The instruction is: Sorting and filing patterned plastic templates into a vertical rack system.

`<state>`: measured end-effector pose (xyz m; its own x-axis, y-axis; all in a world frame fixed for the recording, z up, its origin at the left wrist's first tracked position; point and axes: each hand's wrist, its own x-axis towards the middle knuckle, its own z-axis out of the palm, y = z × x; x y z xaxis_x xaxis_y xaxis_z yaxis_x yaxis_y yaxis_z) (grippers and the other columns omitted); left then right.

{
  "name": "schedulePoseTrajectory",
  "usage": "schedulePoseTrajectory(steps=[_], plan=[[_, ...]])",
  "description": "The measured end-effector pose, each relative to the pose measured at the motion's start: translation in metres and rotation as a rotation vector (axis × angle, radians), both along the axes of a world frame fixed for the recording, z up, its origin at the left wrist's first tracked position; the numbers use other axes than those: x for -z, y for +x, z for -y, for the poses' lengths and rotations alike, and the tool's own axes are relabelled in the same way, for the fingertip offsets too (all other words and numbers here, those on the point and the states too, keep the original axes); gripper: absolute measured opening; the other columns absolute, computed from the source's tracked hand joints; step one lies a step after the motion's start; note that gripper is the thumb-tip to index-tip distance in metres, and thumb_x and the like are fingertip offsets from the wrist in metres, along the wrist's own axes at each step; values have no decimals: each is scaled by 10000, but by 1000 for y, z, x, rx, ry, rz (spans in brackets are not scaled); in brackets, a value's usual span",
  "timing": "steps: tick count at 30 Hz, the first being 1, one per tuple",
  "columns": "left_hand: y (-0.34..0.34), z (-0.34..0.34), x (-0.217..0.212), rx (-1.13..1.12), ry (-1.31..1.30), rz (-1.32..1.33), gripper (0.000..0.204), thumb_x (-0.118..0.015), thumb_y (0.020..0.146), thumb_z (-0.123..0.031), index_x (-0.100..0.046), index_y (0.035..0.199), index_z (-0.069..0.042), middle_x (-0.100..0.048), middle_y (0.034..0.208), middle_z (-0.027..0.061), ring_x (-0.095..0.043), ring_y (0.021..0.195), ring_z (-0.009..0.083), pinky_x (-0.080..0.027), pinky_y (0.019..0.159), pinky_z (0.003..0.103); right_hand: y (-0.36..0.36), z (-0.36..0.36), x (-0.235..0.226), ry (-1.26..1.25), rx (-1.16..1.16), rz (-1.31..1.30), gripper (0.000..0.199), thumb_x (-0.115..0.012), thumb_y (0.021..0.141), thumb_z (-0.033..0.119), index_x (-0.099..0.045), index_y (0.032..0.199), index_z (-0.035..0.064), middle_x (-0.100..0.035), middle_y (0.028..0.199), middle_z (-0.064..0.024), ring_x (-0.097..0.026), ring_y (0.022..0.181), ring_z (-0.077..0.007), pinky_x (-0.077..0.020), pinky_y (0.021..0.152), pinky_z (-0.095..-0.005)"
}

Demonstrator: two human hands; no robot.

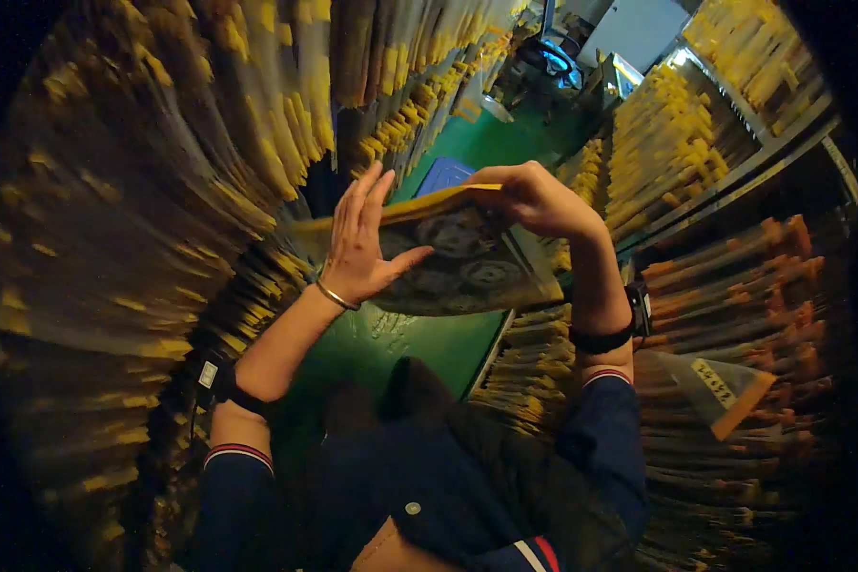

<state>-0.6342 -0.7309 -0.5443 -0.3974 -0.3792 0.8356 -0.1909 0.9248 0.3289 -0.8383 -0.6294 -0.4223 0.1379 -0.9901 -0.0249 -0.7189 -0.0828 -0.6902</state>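
A large, flat, see-through sleeve [467, 276] with a yellow top edge and dark round patterns hangs in front of me, over the aisle. My right hand [548, 202] pinches its upper right corner at the yellow edge. In front of the sleeve's left part is my left hand [357, 243], fingers stretched up and thumb out to the right; whether its palm touches the sleeve cannot be told. The sleeve's left end lies close to the packed left rack, partly hidden behind my left hand.
Yellow-edged sleeves [248, 114] crowd the left rack. More fill the right shelves [663, 143], with orange-edged ones [734, 286] lower down. A clear bag with an orange edge [715, 386] sticks out at right. Beyond the green floor [381, 348] lies a blue object [443, 176].
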Motion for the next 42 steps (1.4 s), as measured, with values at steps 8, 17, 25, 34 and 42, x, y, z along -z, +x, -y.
schedulePoseTrajectory(steps=[8, 17, 25, 34, 42], plan=[[107, -24, -43, 348, 976, 206, 247, -709, 804, -190, -632, 930, 7, -583, 737, -7, -491, 673, 47, -409, 582, 233, 74, 26, -57, -209, -368, -98, 176, -540, 909, 111, -603, 1029, -3, -589, 683, -28, -537, 618, -101, -458, 593, -269], [269, -84, -66, 215, 1047, -149, 154, -646, 845, -120, -646, 914, 17, -562, 724, -62, -459, 669, 35, -382, 580, 226, 239, 24, -64, -226, -407, 279, 290, -527, 936, 251, -555, 1103, 15, -640, 957, -96, -576, 886, -128, -464, 797, -294], [409, -121, -98, 138, 860, -152, 189, -640, 847, -137, -660, 977, -1, -667, 758, 84, -565, 695, 67, -463, 615, 273, 442, 5, -61, -783, 66, 31, 330, -708, 814, 258, -496, 684, 41, -518, 545, -98, -485, 458, -188, -419, 474, -304], [548, -132, -132, -223, 369, -74, 155, -673, 820, -165, -680, 868, -18, -674, 795, 131, -657, 702, 196, -503, 631, 291, 563, 34, -57, -960, -222, 125, 97, -723, 770, 144, -649, 785, 84, -629, 635, -93, -621, 531, -162, -478, 493, -270], [551, -114, -166, -498, -306, 198, 108, -694, 732, -83, -645, 800, -14, -630, 767, 64, -629, 715, 205, -522, 654, 309, 574, 79, -43, -1109, -276, 51, 192, -653, 751, 97, -667, 935, 148, -666, 755, -78, -654, 628, -221, -510, 533, -309]])
